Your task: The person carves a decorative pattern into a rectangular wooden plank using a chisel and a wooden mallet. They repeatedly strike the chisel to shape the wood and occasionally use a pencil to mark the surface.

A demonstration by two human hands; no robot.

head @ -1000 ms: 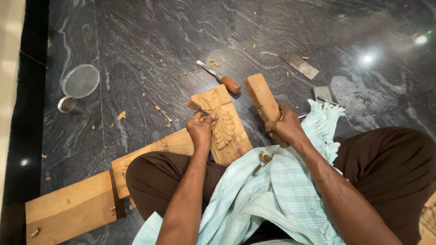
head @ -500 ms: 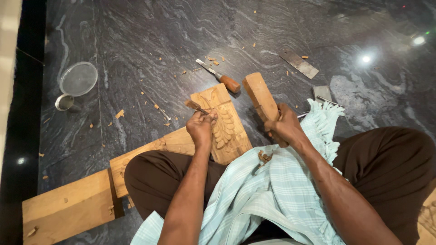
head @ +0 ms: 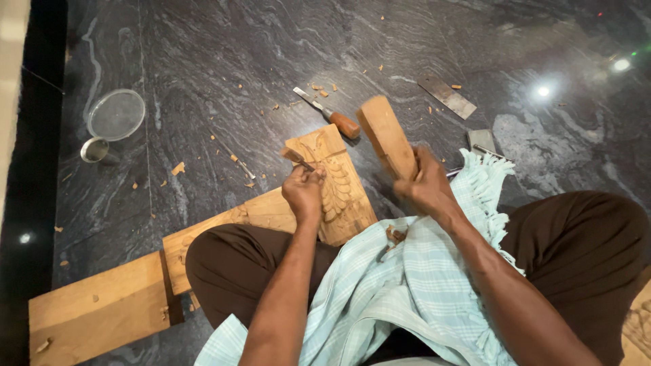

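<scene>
1. Underfoot lies a dark grey polished stone floor [head: 203,54] with pale wavy veins; bright lamp glints sit near its upper right corner, and wood chips are scattered across its middle.
2. Along the left edge runs a black strip, with a pale wall band at the far left.
3. Near the floor's left edge rest a round clear lid [head: 116,114] and, just below it, a small metal cup [head: 93,150].
4. A carved wooden panel [head: 339,186] lies at the floor's centre, partly over a long plank [head: 224,234] that reaches toward the lower left corner, where a broader board [head: 95,308] lies.
5. The left hand [head: 304,191] is closed around a chisel [head: 296,158], its tip angled onto the panel's upper left part.
6. The right hand [head: 426,183] is clenched on a wooden mallet [head: 386,135], raised just right of the panel.
7. A second chisel with a brown handle [head: 329,114] lies just above the panel; a flat metal blade [head: 446,96] lies toward the upper right.
8. A pale blue checked cloth [head: 407,285] covers the person's lap along the bottom edge.
9. No packages, labels or signs can be made out.
</scene>
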